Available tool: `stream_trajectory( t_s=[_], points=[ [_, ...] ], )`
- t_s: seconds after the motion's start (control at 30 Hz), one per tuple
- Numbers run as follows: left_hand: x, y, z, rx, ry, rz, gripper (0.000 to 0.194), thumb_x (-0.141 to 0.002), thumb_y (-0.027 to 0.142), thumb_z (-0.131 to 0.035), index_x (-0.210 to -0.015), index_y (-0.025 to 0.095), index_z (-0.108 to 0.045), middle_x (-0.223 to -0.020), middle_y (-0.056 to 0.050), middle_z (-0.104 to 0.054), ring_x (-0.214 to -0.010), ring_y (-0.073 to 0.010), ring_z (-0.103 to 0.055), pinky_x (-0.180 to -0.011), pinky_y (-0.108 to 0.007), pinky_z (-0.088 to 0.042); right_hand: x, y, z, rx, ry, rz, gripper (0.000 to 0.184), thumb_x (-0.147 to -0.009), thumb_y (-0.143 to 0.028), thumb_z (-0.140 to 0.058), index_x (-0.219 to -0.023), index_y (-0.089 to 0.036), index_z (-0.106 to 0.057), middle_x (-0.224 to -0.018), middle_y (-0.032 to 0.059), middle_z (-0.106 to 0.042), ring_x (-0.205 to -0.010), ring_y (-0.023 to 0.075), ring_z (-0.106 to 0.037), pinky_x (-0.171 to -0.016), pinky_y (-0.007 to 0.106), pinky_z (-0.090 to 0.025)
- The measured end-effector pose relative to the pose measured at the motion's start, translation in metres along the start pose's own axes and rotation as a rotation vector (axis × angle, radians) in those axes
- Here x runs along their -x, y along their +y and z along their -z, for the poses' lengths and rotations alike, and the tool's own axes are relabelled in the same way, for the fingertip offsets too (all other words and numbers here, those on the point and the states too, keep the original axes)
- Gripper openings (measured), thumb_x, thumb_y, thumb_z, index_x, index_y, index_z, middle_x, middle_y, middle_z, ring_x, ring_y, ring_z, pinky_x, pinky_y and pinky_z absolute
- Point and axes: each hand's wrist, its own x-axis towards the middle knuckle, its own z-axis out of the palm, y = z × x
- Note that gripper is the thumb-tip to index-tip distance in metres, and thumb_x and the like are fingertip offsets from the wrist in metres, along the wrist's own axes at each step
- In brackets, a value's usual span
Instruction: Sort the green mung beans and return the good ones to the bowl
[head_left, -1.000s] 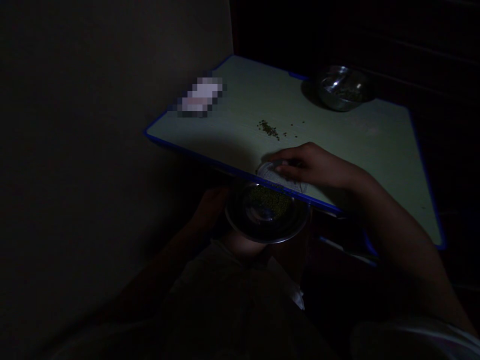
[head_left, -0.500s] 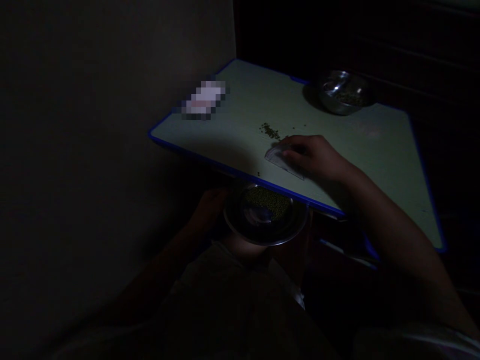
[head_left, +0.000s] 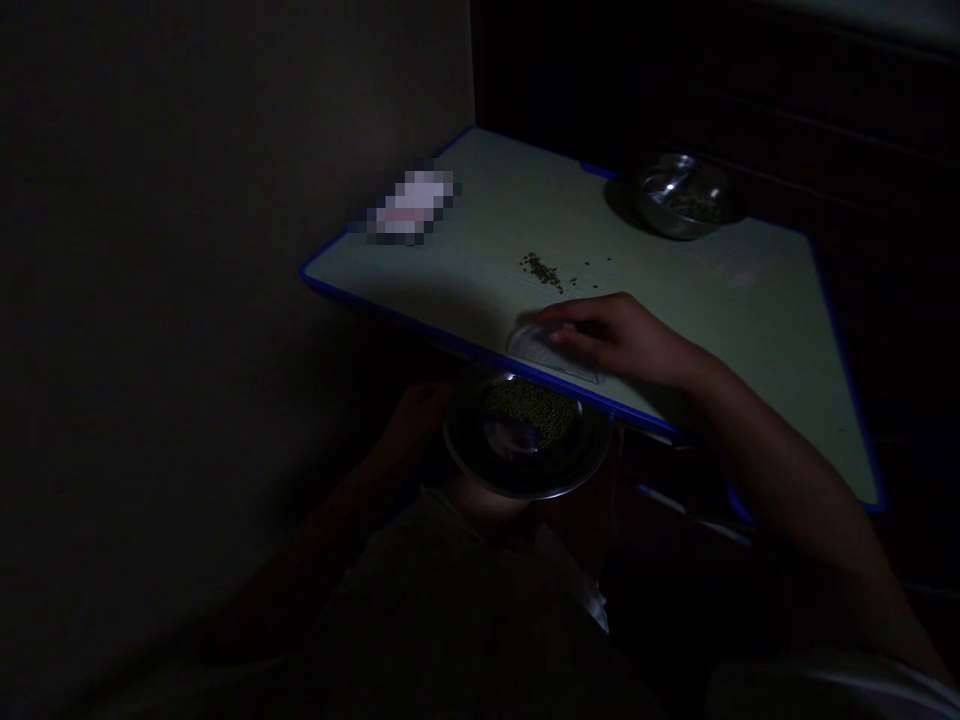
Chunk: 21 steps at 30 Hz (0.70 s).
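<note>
My right hand point(head_left: 619, 335) is closed on a clear, half-round piece that looks like a protractor point(head_left: 536, 343), its straight edge down by the front rim of the table point(head_left: 780, 330). Behind it lies a small scatter of green mung beans point(head_left: 541, 270). Below the table edge, a steel bowl point(head_left: 559, 490) with mung beans point(head_left: 551, 410) in it sits over my lap. In deep shadow, my left hand point(head_left: 424, 410) grips the left side of this bowl; its fingers are mostly hidden.
A second steel bowl point(head_left: 679, 220), also with beans inside, stands at the back right of the table. A blurred pale item point(head_left: 412, 207) lies at the left end. A wall point(head_left: 360, 90) borders the left side. The room is very dark.
My right hand has drawn the protractor toward me, from just in front of the scattered beans to the table's front edge. The left hand and its bowl have hardly moved.
</note>
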Motion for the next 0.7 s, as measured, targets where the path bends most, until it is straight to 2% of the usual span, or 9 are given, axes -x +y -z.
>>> stream_trajectory(
  t_s=[0.13,0.23,0.33,0.5,0.6,0.7],
  points=[
    [-0.004,-0.004,0.001,-0.013,-0.016,-0.014,0.037,-0.078,0.047,-0.057,-0.086,0.013,-0.07,-0.082,-0.006,-0.069,-0.073,-0.0167,-0.06,-0.063,-0.025,-0.044,0.004,0.019,0.019,0.154,0.222,-0.116,0.034,-0.089,-0.028,-0.049,-0.113,-0.013,-0.068,-0.104,0.0094,-0.071,-0.085,0.0204,-0.063,-0.075,0.033,-0.045],
    [-0.005,-0.006,0.001,0.015,-0.026,-0.045,0.033,-0.078,0.044,-0.058,-0.086,0.014,-0.07,-0.084,-0.006,-0.07,-0.076,-0.0176,-0.061,-0.066,-0.026,-0.044,0.006,0.037,0.033,0.307,0.337,-0.248,0.037,-0.085,-0.027,-0.05,-0.111,-0.01,-0.069,-0.086,0.0106,-0.071,-0.07,0.0204,-0.061,-0.067,0.034,-0.044],
    [-0.004,-0.004,0.0,0.026,-0.01,-0.031,0.032,-0.077,0.043,-0.059,-0.088,0.015,-0.07,-0.084,-0.005,-0.07,-0.076,-0.0179,-0.061,-0.067,-0.026,-0.045,0.007,0.05,0.041,0.352,0.388,-0.334,0.036,-0.082,-0.026,-0.05,-0.108,-0.01,-0.07,-0.081,0.0105,-0.07,-0.071,0.0212,-0.062,-0.065,0.033,-0.044],
    [0.002,0.009,-0.001,-0.059,0.002,-0.037,0.026,-0.076,0.037,-0.058,-0.076,0.014,-0.071,-0.076,-0.005,-0.069,-0.072,-0.0177,-0.059,-0.062,-0.025,-0.043,0.008,0.061,0.042,0.398,0.436,-0.39,0.035,-0.081,-0.026,-0.049,-0.105,-0.012,-0.071,-0.076,0.011,-0.07,-0.066,0.0224,-0.062,-0.064,0.035,-0.044],
    [0.003,0.012,-0.002,-0.054,0.027,-0.003,0.03,-0.077,0.04,-0.057,-0.08,0.013,-0.071,-0.076,-0.006,-0.069,-0.07,-0.0176,-0.059,-0.061,-0.025,-0.043,0.009,0.066,0.042,0.437,0.466,-0.409,0.036,-0.08,-0.024,-0.049,-0.105,-0.013,-0.072,-0.081,0.0126,-0.071,-0.071,0.0244,-0.064,-0.067,0.036,-0.045],
    [0.001,0.008,-0.001,-0.028,0.002,-0.033,0.032,-0.077,0.042,-0.058,-0.082,0.013,-0.07,-0.075,-0.004,-0.069,-0.066,-0.0157,-0.058,-0.06,-0.024,-0.042,0.01,0.073,0.044,0.454,0.463,-0.41,0.036,-0.08,-0.025,-0.049,-0.105,-0.013,-0.072,-0.084,0.0127,-0.072,-0.075,0.0253,-0.064,-0.069,0.036,-0.044]
  ],
)
